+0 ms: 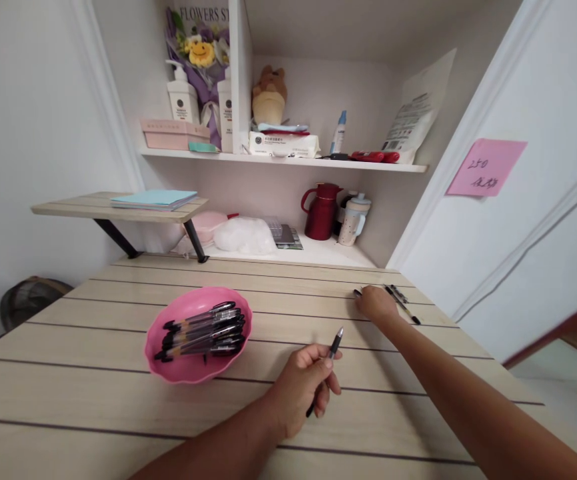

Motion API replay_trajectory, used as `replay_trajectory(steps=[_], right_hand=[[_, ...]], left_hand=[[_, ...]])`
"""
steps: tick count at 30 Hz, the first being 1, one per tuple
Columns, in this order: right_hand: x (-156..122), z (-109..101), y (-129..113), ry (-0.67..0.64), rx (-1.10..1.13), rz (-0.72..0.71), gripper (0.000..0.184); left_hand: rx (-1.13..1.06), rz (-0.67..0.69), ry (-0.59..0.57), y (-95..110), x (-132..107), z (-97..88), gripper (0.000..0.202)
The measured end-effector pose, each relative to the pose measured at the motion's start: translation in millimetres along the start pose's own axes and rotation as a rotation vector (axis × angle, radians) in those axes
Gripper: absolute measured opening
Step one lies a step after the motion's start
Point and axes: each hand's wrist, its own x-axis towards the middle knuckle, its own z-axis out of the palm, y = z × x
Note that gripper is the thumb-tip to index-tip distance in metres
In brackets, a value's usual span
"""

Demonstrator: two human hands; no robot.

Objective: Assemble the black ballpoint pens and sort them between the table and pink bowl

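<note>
Two hands: left hand (301, 387) clasps pen (336, 342); right hand (376, 303), fingers unclear, near table edge (433, 310).

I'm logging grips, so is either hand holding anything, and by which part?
The left hand grips a slim black plastic pen around mid-barrel, tip up. The right hand rests by loose black pens on the wooden table; its hold cannot be told.

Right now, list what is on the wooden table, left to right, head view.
Round pink plastic bowl holding bundled black pens, left hand gripping one black pen, right hand, loose black pens.
</note>
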Motion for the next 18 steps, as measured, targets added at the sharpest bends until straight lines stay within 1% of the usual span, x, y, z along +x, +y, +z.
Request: replay_trajectory(steps=[4, 8, 11, 13, 16, 18], right_hand=[[-5.2, -5.3, 3.1, 0.012, 0.047, 0.001, 0.024], [-10.4, -19.5, 9.8, 0.021, 0.136, 0.008, 0.02], [-26.0, -30.1, 14.0, 0.001, 0.245, 0.007, 0.021], [-48.0, -33.2, 11.5, -0.062, 0.36, -0.013, 0.025], [-92.9, -32.0, -4.5, -0.253, 0.65, -0.087, 0.042], [-120.7, -29.9, -20.7, -0.462, 1.141, -0.082, 0.045]], left_hand=[[0.009, 0.001, 0.001, 0.7, 0.3, -0.3, 0.04], [0.01, -0.003, 0.001, 2.2, -0.2, -0.1, 0.038], [0.005, -0.007, 0.009, 3.5, -1.1, 0.6, 0.037], [0.004, -0.01, 0.013, 4.0, -1.5, 1.2, 0.037], [-0.005, -0.002, 0.026, 3.4, -1.3, 2.1, 0.036], [-0.008, -0.002, 0.039, 2.3, -0.6, 2.7, 0.035]])
